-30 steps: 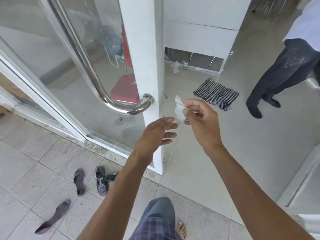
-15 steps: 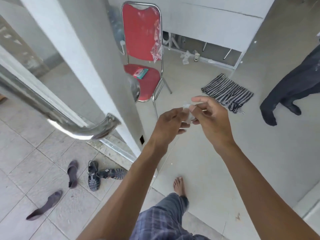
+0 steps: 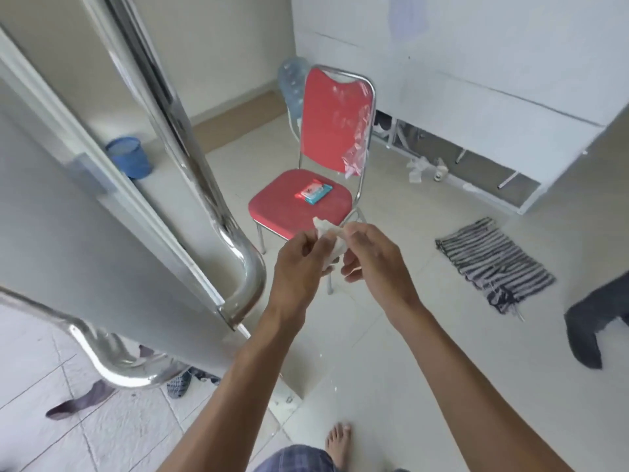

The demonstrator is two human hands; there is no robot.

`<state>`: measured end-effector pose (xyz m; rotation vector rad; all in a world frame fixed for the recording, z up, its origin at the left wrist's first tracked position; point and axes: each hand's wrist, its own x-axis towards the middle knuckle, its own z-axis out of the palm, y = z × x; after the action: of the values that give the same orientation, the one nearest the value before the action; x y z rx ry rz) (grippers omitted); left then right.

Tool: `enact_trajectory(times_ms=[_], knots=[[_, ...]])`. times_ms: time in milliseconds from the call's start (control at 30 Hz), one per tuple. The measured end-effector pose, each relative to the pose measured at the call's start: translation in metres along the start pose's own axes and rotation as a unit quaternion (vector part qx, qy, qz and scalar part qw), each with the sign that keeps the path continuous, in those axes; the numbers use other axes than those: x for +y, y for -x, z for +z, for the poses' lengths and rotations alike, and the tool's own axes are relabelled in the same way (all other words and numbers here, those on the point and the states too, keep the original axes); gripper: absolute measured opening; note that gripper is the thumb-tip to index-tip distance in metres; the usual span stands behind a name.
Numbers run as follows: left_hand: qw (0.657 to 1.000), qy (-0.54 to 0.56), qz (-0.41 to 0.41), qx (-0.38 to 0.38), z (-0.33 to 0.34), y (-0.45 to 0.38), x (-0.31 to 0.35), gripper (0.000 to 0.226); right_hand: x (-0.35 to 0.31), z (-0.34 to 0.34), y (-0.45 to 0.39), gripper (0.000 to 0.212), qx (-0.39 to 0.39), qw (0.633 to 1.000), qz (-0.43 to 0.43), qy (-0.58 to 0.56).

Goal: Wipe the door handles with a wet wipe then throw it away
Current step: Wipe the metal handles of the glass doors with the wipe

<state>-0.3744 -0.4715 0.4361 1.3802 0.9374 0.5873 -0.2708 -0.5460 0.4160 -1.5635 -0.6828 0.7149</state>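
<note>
Gripping the wet wipe (image 3: 332, 245) from both sides, left hand (image 3: 299, 270) and right hand (image 3: 372, 257) pinch it at frame centre. Inner door handle (image 3: 204, 185) stands at 9 o'clock; red chair (image 3: 316, 165) at 12 o'clock

Both arms reach forward, just right of the door handle (image 3: 238, 253); left hand (image 3: 299, 267) and right hand (image 3: 374, 260) pinch the wipe (image 3: 332, 241) together

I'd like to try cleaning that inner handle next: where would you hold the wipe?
Pinch the wet wipe at its bunched middle, from the right with the right hand; its loose top corner sticks up and would flop. The inner door handle is a round tube, so a wrapped pad suits it.
</note>
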Motion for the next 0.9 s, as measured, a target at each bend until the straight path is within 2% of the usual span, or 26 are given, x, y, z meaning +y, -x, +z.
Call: enact_trajectory(times_ms=[133,233,367,500,633,733,800,900], knots=[[0.996,0.051,0.019,0.074,-0.012,-0.005,0.02,0.023,-0.023,0.013,-0.026,0.019,-0.09,0.996,-0.025,0.005],[0.991,0.089,0.027,0.098,-0.017,-0.005,0.033,0.024,-0.041,0.017,-0.043,0.019,-0.13,0.99,-0.047,-0.011],[0.978,0.121,0.052,0.161,-0.015,-0.005,0.053,0.021,-0.07,0.014,-0.066,0.008,-0.172,0.978,-0.032,-0.11],[0.963,0.156,0.065,0.209,-0.011,-0.007,0.069,0.02,-0.092,0.006,-0.084,0.018,-0.238,0.949,0.009,-0.208],[0.955,0.11,0.103,0.254,0.0,-0.004,0.08,0.022,-0.102,-0.001,-0.1,0.011,-0.323,0.932,0.013,-0.162],[0.957,0.057,0.12,0.259,0.004,-0.001,0.085,0.02,-0.106,-0.003,-0.108,0.038,-0.38,0.924,-0.007,-0.048],[0.955,0.028,0.128,0.264,0.004,0.003,0.086,0.015,-0.108,-0.003,-0.109,0.045,-0.416,0.908,-0.047,0.013],[0.944,0.029,0.147,0.293,0.006,0.008,0.088,0.017,-0.113,-0.005,-0.111,0.032,-0.447,0.89,-0.091,0.005]])
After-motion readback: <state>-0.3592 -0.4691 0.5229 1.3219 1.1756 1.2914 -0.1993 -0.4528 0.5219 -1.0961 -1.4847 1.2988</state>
